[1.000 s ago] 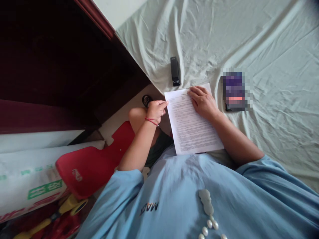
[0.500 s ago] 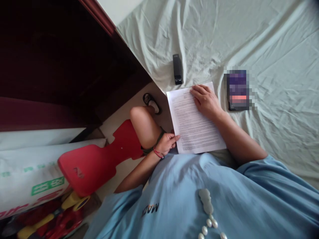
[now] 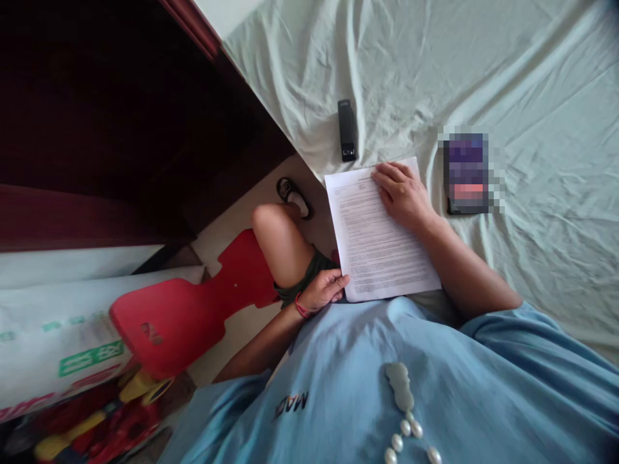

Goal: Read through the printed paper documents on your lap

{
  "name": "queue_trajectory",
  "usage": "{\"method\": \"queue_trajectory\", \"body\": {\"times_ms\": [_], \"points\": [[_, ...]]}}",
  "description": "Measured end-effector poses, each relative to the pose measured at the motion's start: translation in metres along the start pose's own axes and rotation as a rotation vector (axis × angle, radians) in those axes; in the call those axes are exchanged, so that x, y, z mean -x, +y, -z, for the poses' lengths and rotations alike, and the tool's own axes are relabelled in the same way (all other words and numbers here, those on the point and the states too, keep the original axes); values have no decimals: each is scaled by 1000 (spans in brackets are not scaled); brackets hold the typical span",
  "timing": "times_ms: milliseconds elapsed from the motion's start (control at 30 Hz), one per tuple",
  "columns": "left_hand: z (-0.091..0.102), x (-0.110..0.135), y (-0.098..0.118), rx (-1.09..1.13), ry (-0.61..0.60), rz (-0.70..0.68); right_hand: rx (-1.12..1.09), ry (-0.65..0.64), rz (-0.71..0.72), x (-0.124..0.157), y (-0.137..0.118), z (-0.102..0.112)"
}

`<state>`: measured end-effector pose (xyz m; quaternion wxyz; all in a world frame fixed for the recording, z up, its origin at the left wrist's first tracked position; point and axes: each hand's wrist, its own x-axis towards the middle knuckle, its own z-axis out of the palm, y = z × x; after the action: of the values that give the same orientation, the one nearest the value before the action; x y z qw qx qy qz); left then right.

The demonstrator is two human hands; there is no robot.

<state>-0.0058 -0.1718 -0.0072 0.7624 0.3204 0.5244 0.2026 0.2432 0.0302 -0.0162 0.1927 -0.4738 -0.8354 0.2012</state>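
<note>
A printed sheet of paper (image 3: 374,241) lies on the pale green bedsheet (image 3: 507,77) in front of me. My right hand (image 3: 403,193) rests flat on the sheet's upper right part, fingers stretched out. My left hand (image 3: 325,289) is at the paper's lower left edge, fingers curled and touching that edge beside my knee. A black stapler (image 3: 347,129) lies on the bedsheet just beyond the paper. A blurred dark phone-like object (image 3: 467,173) lies to the right of my right hand.
A dark wooden bed frame (image 3: 145,129) fills the upper left. On the floor to the left are a red plastic toy (image 3: 178,309), a white printed sack (image 3: 53,341) and a sandal (image 3: 293,193). My bare knee (image 3: 275,235) sticks out beside the bed.
My left hand moved from the paper's top left corner down along its left edge to the lower left corner. My right hand stayed flat on the paper.
</note>
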Motion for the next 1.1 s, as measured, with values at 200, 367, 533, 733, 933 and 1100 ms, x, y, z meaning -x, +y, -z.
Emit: {"method": "queue_trajectory", "body": {"times_ms": [200, 367, 533, 733, 933, 1100], "points": [[-5, -1, -6, -44, -39, 25, 11, 14, 9, 0, 1, -2], [-6, -3, -11, -69, -14, 17, 32, 21, 16, 0, 0, -2], [-4, -4, -14, -87, -41, 47, 38, 30, 24, 1, -1, -2], [1, -2, -21, -49, -132, 76, 45, 29, 25, 1, 0, -2], [5, -2, -20, -97, -205, 52, 36, 19, 9, 0, -1, -1], [7, 1, -24, -153, -220, 42, 31, 25, 8, 1, 0, -2]]}}
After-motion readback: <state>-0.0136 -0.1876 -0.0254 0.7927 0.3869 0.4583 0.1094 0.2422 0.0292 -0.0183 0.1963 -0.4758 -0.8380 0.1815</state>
